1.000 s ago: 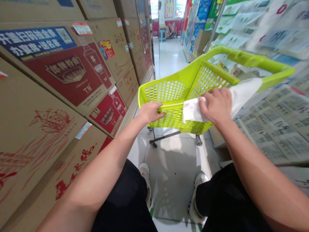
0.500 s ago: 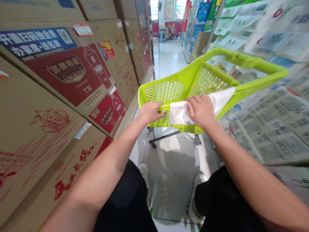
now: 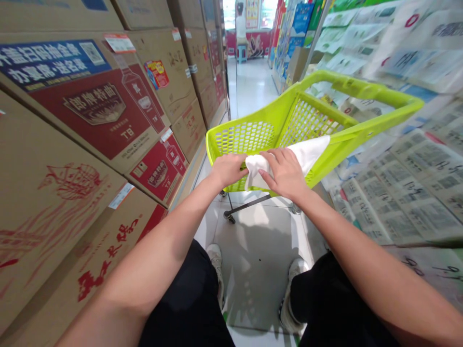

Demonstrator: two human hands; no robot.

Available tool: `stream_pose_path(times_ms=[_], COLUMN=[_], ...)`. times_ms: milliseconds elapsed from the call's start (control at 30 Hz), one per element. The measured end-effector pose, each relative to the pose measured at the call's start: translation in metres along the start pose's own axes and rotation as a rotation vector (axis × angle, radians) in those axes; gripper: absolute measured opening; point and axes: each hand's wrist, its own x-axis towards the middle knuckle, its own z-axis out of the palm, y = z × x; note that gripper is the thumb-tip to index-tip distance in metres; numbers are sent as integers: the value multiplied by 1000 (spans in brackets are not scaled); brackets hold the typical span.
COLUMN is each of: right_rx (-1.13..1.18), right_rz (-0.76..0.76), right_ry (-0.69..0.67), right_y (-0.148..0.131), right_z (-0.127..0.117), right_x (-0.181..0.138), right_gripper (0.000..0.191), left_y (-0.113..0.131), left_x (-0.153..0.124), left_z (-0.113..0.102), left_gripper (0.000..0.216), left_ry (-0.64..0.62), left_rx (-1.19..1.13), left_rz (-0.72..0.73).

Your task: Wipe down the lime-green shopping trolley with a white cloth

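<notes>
A lime-green shopping cart with perforated basket walls stands turned sideways in front of me. My left hand is closed over the near rim of its basket, close to the left end. Just to the right, my right hand presses a white cloth onto the same rim, fingers over the top and thumb on the near side. One end of the cloth bunches up beside my left fingers; the other trails to the right along the rim. The part under my palm is hidden.
Stacked cardboard boxes wall the left side. Packaged paper goods are piled on the right. Cart wheels rest on the tiled floor ahead of my shoes. Far down the aisle a person is by a blue stool.
My right hand has slid left along the rim with the cloth, closer to my left hand. My left hand keeps its grip on the rim.
</notes>
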Motion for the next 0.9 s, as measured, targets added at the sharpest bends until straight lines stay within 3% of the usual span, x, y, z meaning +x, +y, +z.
stream_pose_path(times_ms=[100,200,267,333,567,733,833,900], right_rx=[-64,-163,-209,-201,25,90,93,51], right_rz=[109,286,347,328,43,-12,31,224], right_ry=[13,145,229,238,87,54,122,306], right_y=[30,72,86,81,31,43,56,70], right_z=[-10,-23,-28,-27,-12,-19,-27,-32], right_x=[-3,-9,-13,-14,-11,-16,-23,-30], right_gripper=[52,48,47,47,55,54,53,48], left_y=[-4,-8,-8,-6,-7,-3,4,8], left_x=[2,4,5,5,6,6,12,15], left_z=[3,6,7,7,4,-1,-2,-2], left_gripper=[42,43,43,44,47,78,50,37], left_ry=[2,11,23,35,18,188,254,276], left_rx=[6,14,19,25,-22,-56,-49,-106], left_rz=[8,28,34,24,-1,249,371,375])
